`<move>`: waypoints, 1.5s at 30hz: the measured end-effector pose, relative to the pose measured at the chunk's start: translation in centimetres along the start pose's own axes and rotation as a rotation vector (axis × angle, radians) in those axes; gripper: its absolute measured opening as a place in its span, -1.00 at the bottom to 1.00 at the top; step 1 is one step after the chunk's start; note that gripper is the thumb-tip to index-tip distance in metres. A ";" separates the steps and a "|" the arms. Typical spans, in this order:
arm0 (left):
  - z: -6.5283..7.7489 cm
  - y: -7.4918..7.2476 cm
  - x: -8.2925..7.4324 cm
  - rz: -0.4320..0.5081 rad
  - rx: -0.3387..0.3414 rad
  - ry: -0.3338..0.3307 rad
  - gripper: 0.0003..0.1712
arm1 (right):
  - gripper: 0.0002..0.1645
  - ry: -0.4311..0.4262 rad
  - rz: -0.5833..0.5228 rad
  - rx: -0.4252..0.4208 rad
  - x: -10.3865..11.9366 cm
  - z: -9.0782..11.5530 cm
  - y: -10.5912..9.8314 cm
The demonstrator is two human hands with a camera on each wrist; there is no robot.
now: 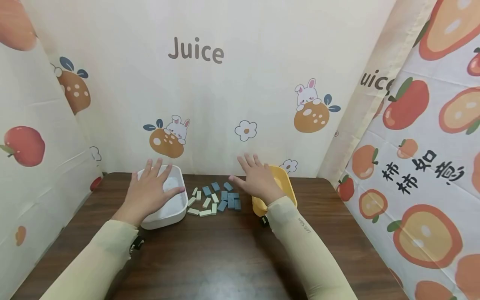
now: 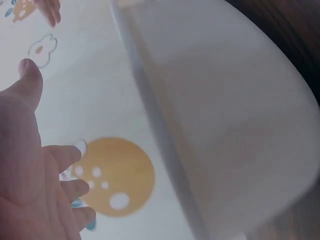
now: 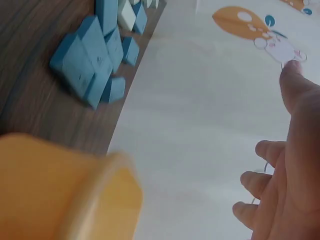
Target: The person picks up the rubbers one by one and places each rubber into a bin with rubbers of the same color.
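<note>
My left hand point(image 1: 148, 193) hovers with spread fingers over a white plastic bin point(image 1: 176, 208) on the left of the table. Over the near-left part of a yellow bin point(image 1: 286, 183) my right hand point(image 1: 258, 179) is held the same way, fingers apart and nothing in them. Between the two bins lie several small blocks: cream ones point(image 1: 205, 213) nearer the white bin, blue-grey ones point(image 1: 231, 203) nearer the yellow bin. In the right wrist view some blue blocks point(image 3: 80, 62) lean or lie against each other. Both bins are partly hidden by the hands.
A dark wood-grain table point(image 1: 210, 258) carries everything. Behind it hangs a pale printed curtain point(image 1: 240, 96), close to the table's back edge. Another fruit-printed cloth point(image 1: 412, 166) borders the right side.
</note>
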State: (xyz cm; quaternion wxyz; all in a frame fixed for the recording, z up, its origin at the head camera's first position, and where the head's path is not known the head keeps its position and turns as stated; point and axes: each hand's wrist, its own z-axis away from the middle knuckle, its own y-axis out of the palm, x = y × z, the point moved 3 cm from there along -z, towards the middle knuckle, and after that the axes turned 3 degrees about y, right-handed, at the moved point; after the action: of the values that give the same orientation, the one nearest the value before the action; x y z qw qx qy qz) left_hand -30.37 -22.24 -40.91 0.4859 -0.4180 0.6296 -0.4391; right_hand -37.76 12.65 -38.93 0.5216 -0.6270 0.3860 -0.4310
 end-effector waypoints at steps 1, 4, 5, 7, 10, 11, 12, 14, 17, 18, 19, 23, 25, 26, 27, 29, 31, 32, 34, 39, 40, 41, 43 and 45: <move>0.1 0.0 0.5 0.001 -0.002 -0.008 0.38 | 0.14 -0.007 0.010 0.007 0.4 0.0 0.1; 0.5 0.1 2.3 0.001 -0.001 -0.038 0.44 | 0.13 -0.024 0.021 0.030 1.5 -0.1 0.6; 0.6 0.1 3.0 0.002 0.001 -0.049 0.48 | 0.12 -0.032 0.029 0.037 1.8 -0.2 0.8; 0.9 0.2 4.4 0.008 0.005 -0.075 0.56 | 0.10 -0.045 0.029 0.051 2.5 -0.4 1.3; 1.3 0.2 6.5 0.021 0.010 -0.103 0.68 | 0.09 -0.065 0.035 0.073 3.2 -0.8 2.1; 1.3 0.2 7.2 0.021 0.008 -0.109 0.68 | 0.09 -0.077 0.044 0.076 3.4 -1.0 2.4; 1.4 0.2 7.8 0.026 0.012 -0.114 0.69 | 0.09 -0.087 0.050 0.082 3.6 -1.2 2.7; 1.4 0.2 8.8 0.038 0.035 -0.117 0.71 | 0.08 -0.099 0.054 0.100 3.9 -1.5 3.3; 1.5 0.1 9.5 0.080 0.083 -0.117 0.73 | 0.07 -0.113 0.040 0.144 4.3 -1.7 3.9; 1.6 0.0 9.5 0.097 0.098 -0.110 0.74 | 0.06 -0.111 0.018 0.165 4.5 -1.7 4.1; 1.7 0.0 9.5 0.112 0.110 -0.100 0.73 | 0.05 -0.108 -0.001 0.181 4.7 -1.8 4.2; 1.8 0.1 9.3 0.132 0.160 -0.057 0.70 | -0.14 -0.111 -0.008 0.217 5.2 -1.9 5.0; 2.0 0.3 9.3 0.135 0.201 -0.043 0.72 | -0.28 -0.128 0.032 0.224 5.4 -2.0 5.6; 2.1 0.3 9.4 0.138 0.218 -0.033 0.74 | -0.33 -0.138 0.049 0.228 5.5 -2.1 5.9; 2.3 0.4 9.4 0.144 0.233 -0.020 0.75 | -0.36 -0.150 0.067 0.233 5.7 -2.2 6.2; 2.5 0.4 9.5 0.146 0.258 0.009 0.77 | -0.40 -0.176 0.085 0.241 5.9 -2.4 6.7; 2.6 0.3 9.5 0.147 0.270 0.040 0.78 | -0.43 -0.203 0.090 0.252 6.1 -2.5 7.0; 2.7 0.2 9.5 0.147 0.276 0.052 0.79 | -0.45 -0.213 0.093 0.256 6.2 -2.6 7.2; 2.7 0.1 9.4 0.149 0.295 0.061 0.81 | -0.48 -0.234 0.105 0.259 6.4 -2.7 7.4; 2.7 -0.3 9.1 0.174 0.344 0.065 0.82 | -0.59 -0.267 0.095 0.262 6.6 -3.0 7.8; 2.6 -0.3 9.0 0.175 0.351 0.068 0.81 | -0.61 -0.271 0.087 0.266 6.7 -3.1 7.9; 2.6 -0.3 9.0 0.178 0.358 0.069 0.81 | -0.62 -0.275 0.080 0.271 6.7 -3.1 8.0; 2.5 -0.3 9.0 0.176 0.359 0.075 0.80 | -0.66 -0.281 0.070 0.275 6.8 -3.3 8.1; 2.5 -0.3 9.0 0.170 0.352 0.072 0.80 | -0.71 -0.283 0.058 0.279 6.9 -3.5 8.1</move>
State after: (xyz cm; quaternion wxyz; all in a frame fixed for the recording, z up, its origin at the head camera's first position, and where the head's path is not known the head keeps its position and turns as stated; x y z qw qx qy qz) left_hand -29.49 -31.27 -43.14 0.5639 -0.2560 0.5930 -0.5146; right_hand -39.09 3.81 -45.67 0.6647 -0.5915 0.2633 -0.3728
